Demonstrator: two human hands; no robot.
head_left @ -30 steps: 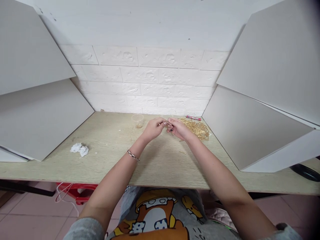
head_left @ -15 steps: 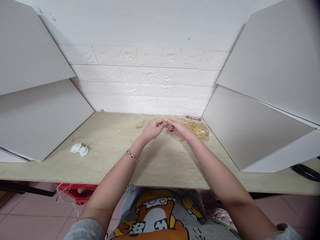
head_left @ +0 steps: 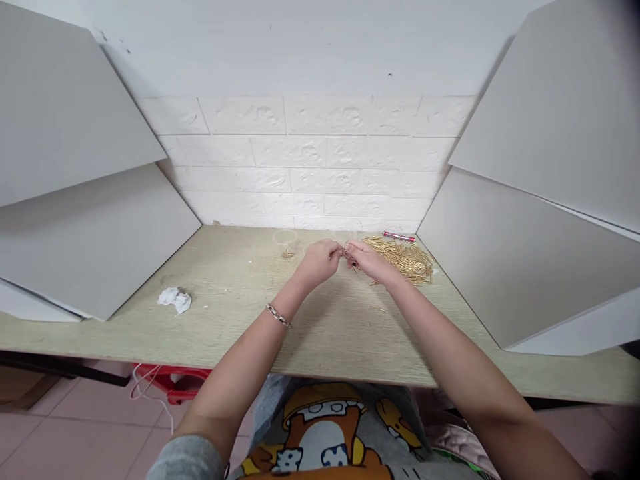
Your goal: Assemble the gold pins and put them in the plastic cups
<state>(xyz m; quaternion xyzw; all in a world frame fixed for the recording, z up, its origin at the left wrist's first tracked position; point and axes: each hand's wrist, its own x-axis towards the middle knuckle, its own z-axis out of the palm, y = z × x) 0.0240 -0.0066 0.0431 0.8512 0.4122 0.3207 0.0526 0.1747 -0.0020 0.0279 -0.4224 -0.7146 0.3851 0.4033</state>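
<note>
My left hand [head_left: 321,261] and my right hand [head_left: 369,259] meet above the middle of the table, thumbs and fingers pinched together. Whatever sits between the fingertips is too small to make out. Just beside my right hand, partly behind it, spreads a pile of thin gold-coloured metal pins [head_left: 407,261]. One or two loose pins [head_left: 377,308] lie nearer the table's front edge. To the left of my left hand is a clear plastic cup [head_left: 285,237], with a little heap of tiny gold pieces [head_left: 288,253] at it.
A red marker-like stick [head_left: 399,237] lies behind the pile. Crumpled white tissue [head_left: 175,299] rests on the left of the wooden table [head_left: 240,333]. Grey-white panels [head_left: 115,233] flank both sides, and a white brick-pattern wall [head_left: 310,153] closes the back.
The view has shifted slightly, so everything sits a little further right. My hands stay pinched together at the same spot, with the left wrist turned slightly.
</note>
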